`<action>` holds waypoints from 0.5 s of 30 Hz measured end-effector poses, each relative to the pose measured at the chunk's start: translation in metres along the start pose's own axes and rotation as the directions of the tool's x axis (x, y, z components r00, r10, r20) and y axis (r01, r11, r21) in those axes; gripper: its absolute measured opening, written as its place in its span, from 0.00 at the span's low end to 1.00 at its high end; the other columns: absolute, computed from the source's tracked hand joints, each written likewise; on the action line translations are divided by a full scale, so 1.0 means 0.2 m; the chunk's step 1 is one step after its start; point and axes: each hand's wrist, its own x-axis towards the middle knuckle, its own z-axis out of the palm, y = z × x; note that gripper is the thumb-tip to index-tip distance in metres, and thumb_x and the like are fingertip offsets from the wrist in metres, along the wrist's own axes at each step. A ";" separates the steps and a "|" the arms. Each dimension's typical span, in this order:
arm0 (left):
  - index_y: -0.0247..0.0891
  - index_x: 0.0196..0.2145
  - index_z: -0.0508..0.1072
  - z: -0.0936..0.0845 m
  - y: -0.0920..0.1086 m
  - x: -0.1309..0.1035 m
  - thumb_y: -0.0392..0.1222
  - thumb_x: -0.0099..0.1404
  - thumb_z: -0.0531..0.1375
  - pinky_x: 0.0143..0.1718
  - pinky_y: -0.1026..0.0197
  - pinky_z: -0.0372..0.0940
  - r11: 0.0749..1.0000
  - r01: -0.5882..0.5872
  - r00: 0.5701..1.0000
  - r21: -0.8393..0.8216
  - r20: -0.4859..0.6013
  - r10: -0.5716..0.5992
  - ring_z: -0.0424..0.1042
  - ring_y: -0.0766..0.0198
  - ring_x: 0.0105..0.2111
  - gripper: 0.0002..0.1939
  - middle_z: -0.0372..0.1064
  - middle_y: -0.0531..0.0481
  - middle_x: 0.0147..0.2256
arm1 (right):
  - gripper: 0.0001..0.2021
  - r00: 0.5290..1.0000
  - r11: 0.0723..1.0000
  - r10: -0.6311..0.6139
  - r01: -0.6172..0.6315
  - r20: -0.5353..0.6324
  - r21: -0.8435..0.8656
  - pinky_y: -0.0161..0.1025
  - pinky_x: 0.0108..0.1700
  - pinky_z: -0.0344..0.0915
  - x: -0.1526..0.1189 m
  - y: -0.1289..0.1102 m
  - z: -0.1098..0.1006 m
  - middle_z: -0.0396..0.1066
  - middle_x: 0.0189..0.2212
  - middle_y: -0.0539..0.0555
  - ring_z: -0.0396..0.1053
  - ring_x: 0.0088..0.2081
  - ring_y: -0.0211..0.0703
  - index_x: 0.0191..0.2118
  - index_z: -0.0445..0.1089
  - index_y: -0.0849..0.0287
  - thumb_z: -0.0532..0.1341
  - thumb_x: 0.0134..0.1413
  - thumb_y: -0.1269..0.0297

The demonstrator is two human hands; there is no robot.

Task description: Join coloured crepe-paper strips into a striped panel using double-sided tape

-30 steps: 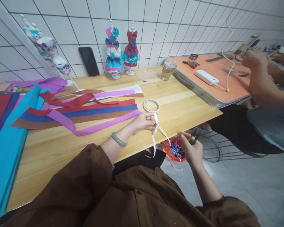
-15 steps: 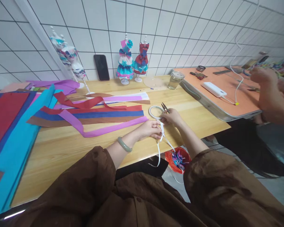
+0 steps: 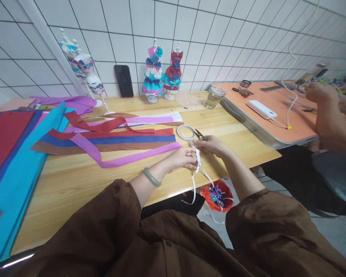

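On the wooden table (image 3: pixel 80 184), crepe-paper strips (image 3: pixel 138 141) were spread towards nine to ten o'clock of the left hand (image 3: pixel 187 157); the red-lined bin (image 3: pixel 227 190) was seen below the edge, between four and five o'clock. A tape roll (image 3: pixel 178 132) was placed at twelve o'clock. Dark scissors (image 3: pixel 200 134), blades towards eleven, were gripped by the right hand (image 3: pixel 209 145); a narrow white strip (image 3: pixel 198 157) was pinched by the left.

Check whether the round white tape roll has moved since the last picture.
Yes: the tape roll shifted left, nearer the long blue strip's right end.
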 end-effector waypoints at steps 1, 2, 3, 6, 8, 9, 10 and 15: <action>0.33 0.40 0.68 0.00 0.00 0.00 0.29 0.56 0.58 0.36 0.55 0.68 1.000 -0.002 1.000 0.004 0.000 0.002 0.73 0.63 0.32 0.13 0.69 0.46 0.30 | 0.17 0.997 0.998 -0.008 0.003 0.081 0.064 0.30 0.13 0.44 -0.02 0.00 0.01 0.60 0.11 0.47 0.50 0.12 0.28 0.23 0.65 0.61 0.68 0.33 0.53; 0.33 0.40 0.68 0.00 0.00 0.00 0.29 0.56 0.59 0.36 0.55 0.68 1.000 -0.003 1.000 0.008 -0.004 0.003 0.73 0.63 0.32 0.12 0.69 0.46 0.30 | 0.17 0.989 0.991 -0.026 0.006 0.143 0.134 0.30 0.13 0.43 -0.03 0.00 0.02 0.59 0.10 0.45 0.50 0.12 0.28 0.25 0.66 0.61 0.69 0.32 0.56; 0.33 0.39 0.68 0.00 -0.01 0.00 0.29 0.55 0.59 0.36 0.55 0.68 1.000 -0.002 1.000 0.011 -0.009 0.002 0.73 0.63 0.32 0.12 0.69 0.46 0.30 | 0.17 0.983 0.980 -0.049 0.012 0.180 0.201 0.29 0.13 0.42 -0.04 0.00 0.02 0.58 0.11 0.44 0.50 0.12 0.28 0.27 0.66 0.60 0.70 0.31 0.58; 0.32 0.38 0.69 0.00 0.00 0.01 0.28 0.56 0.59 0.35 0.56 0.68 1.000 0.007 1.000 -0.003 -0.027 -0.007 0.73 0.62 0.32 0.11 0.70 0.45 0.30 | 0.19 0.985 0.954 -0.099 0.052 0.144 0.297 0.29 0.13 0.42 -0.02 -0.03 0.04 0.57 0.11 0.42 0.49 0.12 0.27 0.32 0.65 0.60 0.70 0.30 0.61; 0.31 0.38 0.69 0.00 0.00 0.01 0.28 0.57 0.57 0.35 0.57 0.68 0.998 0.036 0.999 -0.055 -0.038 -0.038 0.73 0.62 0.32 0.09 0.71 0.43 0.31 | 0.20 0.987 0.945 -0.119 0.078 0.112 0.318 0.28 0.14 0.42 -0.01 -0.04 0.04 0.58 0.12 0.42 0.48 0.12 0.26 0.33 0.65 0.60 0.69 0.31 0.61; 0.30 0.37 0.69 0.00 0.01 0.00 0.28 0.57 0.57 0.35 0.58 0.68 0.995 0.055 0.998 -0.086 -0.039 -0.058 0.73 0.62 0.32 0.08 0.71 0.42 0.31 | 0.20 0.987 0.937 -0.130 0.090 0.098 0.338 0.28 0.14 0.42 -0.01 -0.04 0.04 0.58 0.13 0.42 0.48 0.12 0.26 0.34 0.65 0.60 0.69 0.31 0.61; 0.29 0.36 0.69 0.00 0.01 0.00 0.28 0.58 0.56 0.36 0.58 0.68 0.991 0.074 0.996 -0.115 -0.037 -0.079 0.73 0.62 0.31 0.07 0.71 0.41 0.31 | 0.21 0.987 0.927 -0.139 0.099 0.086 0.361 0.28 0.14 0.42 -0.01 -0.04 0.04 0.60 0.14 0.42 0.48 0.12 0.25 0.35 0.65 0.60 0.69 0.31 0.61; 0.29 0.35 0.68 -0.01 0.01 0.00 0.28 0.58 0.56 0.40 0.54 0.67 0.978 0.107 0.992 -0.180 -0.041 -0.116 0.74 0.61 0.32 0.06 0.72 0.40 0.32 | 0.23 0.986 0.888 -0.158 0.122 0.045 0.443 0.28 0.14 0.42 0.00 -0.01 0.03 0.66 0.19 0.46 0.47 0.13 0.24 0.38 0.65 0.61 0.69 0.32 0.60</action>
